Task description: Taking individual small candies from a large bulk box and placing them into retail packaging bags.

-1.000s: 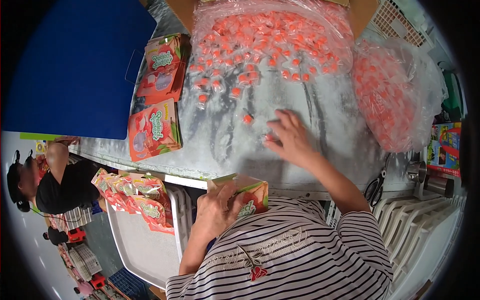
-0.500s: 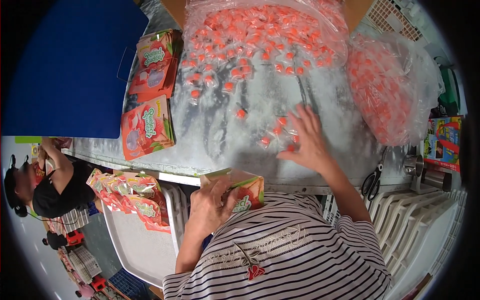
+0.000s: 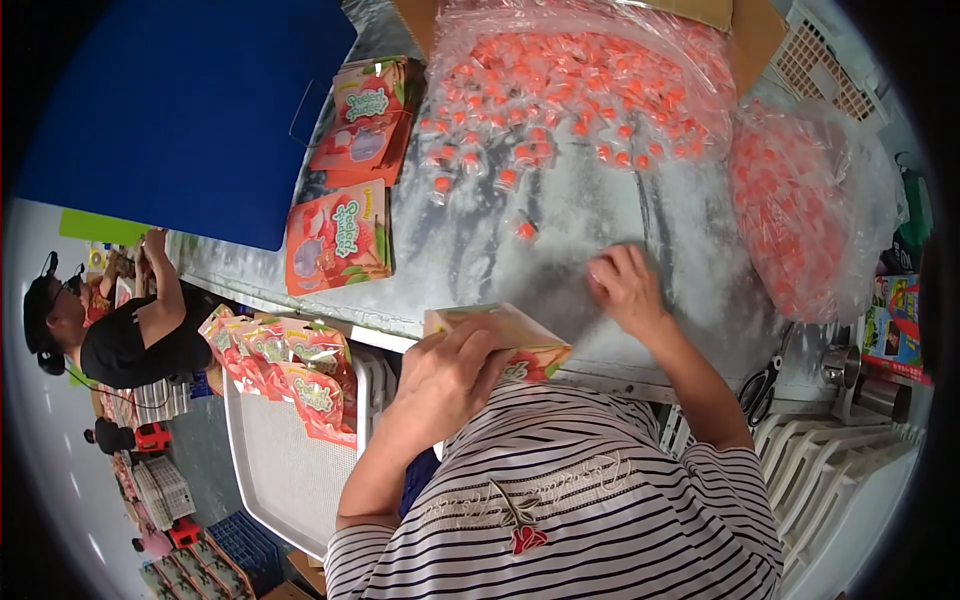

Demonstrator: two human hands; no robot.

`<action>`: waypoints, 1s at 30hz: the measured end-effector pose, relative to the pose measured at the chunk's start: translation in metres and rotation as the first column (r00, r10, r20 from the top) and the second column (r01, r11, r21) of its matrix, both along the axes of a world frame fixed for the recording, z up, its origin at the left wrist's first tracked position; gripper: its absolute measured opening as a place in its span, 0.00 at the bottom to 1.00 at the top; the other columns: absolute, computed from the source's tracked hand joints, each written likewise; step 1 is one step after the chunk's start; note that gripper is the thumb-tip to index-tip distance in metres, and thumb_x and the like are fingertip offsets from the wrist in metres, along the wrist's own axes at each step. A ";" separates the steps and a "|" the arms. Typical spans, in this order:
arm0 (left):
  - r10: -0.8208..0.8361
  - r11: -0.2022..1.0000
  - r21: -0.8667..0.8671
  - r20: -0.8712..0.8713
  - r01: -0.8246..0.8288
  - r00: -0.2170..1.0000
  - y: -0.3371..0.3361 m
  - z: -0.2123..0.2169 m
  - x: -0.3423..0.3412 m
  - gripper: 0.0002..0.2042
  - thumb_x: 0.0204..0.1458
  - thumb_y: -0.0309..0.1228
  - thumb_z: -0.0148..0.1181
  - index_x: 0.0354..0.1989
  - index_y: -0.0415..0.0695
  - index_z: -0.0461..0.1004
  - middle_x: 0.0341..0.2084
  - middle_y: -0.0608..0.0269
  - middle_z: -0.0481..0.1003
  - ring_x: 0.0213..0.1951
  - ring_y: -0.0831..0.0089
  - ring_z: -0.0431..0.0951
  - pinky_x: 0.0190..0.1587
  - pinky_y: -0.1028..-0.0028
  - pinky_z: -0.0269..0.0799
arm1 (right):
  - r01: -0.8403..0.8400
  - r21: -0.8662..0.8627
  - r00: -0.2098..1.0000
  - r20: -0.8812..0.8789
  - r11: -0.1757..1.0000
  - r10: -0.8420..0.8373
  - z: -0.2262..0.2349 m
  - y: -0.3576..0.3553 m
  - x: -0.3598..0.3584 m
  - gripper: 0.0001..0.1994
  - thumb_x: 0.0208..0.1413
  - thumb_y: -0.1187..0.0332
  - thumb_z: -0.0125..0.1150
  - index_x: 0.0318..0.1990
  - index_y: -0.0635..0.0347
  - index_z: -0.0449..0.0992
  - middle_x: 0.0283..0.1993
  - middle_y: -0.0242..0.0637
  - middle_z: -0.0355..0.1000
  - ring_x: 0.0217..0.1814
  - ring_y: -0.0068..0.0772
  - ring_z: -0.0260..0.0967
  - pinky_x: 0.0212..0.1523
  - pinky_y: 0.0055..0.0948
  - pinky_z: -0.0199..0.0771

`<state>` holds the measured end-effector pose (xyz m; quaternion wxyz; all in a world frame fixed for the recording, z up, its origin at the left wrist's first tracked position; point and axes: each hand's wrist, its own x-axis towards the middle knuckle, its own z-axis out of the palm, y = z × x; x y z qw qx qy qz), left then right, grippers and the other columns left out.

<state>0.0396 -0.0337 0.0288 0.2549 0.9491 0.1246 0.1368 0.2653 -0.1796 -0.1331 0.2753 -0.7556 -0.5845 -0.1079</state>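
Note:
My left hand [image 3: 452, 375] grips a red printed candy pouch [image 3: 540, 360] at the table's front edge, its mouth spread apart and facing up. Over the middle of the table, my right hand [image 3: 632, 290] is closed, fingers curled in, with a bit of pinkish-orange wrapped candy [image 3: 602, 272] showing at the fingertips. How many candies it holds is hidden. One loose wrapped candy [image 3: 525, 230] lies to the left of that hand. Farther back, many orange candies in clear wrappers [image 3: 600, 90] spill from a large clear bag.
Flat pouches [image 3: 340, 240] lie in stacks at the left of the table. Filled pouches [image 3: 290, 370] stand on a white tray [image 3: 290, 480] below. A second bag of candies [image 3: 790, 210], scissors [image 3: 762, 390] and a metal cup [image 3: 840, 365] are at right. A co-worker [image 3: 140, 330] is at far left.
My right hand has gone from spread fingers to closed, and the small group of candies beside it has left the tabletop. The pouch in my left hand has tilted, its mouth wider. The view has shifted.

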 end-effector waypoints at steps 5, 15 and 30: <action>-0.079 0.996 0.039 0.001 0.079 0.997 0.002 -0.006 0.015 0.08 0.49 0.29 0.62 0.31 0.39 0.70 0.31 0.54 0.75 0.28 0.55 0.77 0.30 0.63 0.74 | 0.257 0.084 0.625 -0.774 0.963 -0.100 0.038 0.004 0.017 0.06 0.54 0.72 0.61 0.38 0.60 0.74 0.24 0.31 0.72 0.24 0.18 0.67 0.21 0.20 0.63; -0.168 0.984 -0.058 0.005 0.168 0.986 0.004 -0.012 0.013 0.09 0.48 0.26 0.61 0.39 0.41 0.74 0.30 0.55 0.75 0.33 0.55 0.77 0.36 0.61 0.74 | -0.361 -0.051 0.219 -0.975 0.931 0.032 0.163 0.051 -0.039 0.08 0.56 0.69 0.58 0.36 0.65 0.74 0.27 0.31 0.73 0.22 0.14 0.65 0.18 0.18 0.61; -0.284 0.958 0.055 0.070 0.280 0.956 0.013 -0.020 0.001 0.12 0.40 0.23 0.59 0.36 0.40 0.76 0.26 0.59 0.75 0.36 0.59 0.75 0.46 0.65 0.69 | -0.423 -0.677 0.790 -0.601 0.602 -0.120 0.184 0.090 -0.057 0.14 0.46 0.62 0.60 0.22 0.67 0.71 0.19 0.42 0.68 0.23 0.31 0.67 0.26 0.39 0.68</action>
